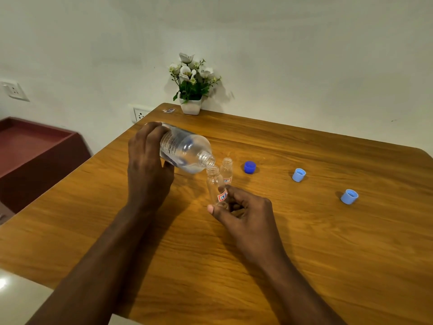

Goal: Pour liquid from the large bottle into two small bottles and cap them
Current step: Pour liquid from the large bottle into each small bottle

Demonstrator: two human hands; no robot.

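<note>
The left hand (150,170) is gripping the tilted large bottle (185,148), its mouth over the first small bottle (216,187), which the right hand (243,212) is steadying on the table (304,242). The second small bottle (226,171), at one o'clock of the first, looks unfilled; both light-blue caps (299,175) are lying well off at three o'clock, so capping is waiting.

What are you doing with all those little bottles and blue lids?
A person is filling small bottles from a big one. The left hand tips the large bottle so its open mouth sits right over the small bottle that the right hand steadies near its base. A second small bottle stands just behind it, also open. On the wooden table to the right lie a dark blue cap and two light blue caps, none on yet.
</note>
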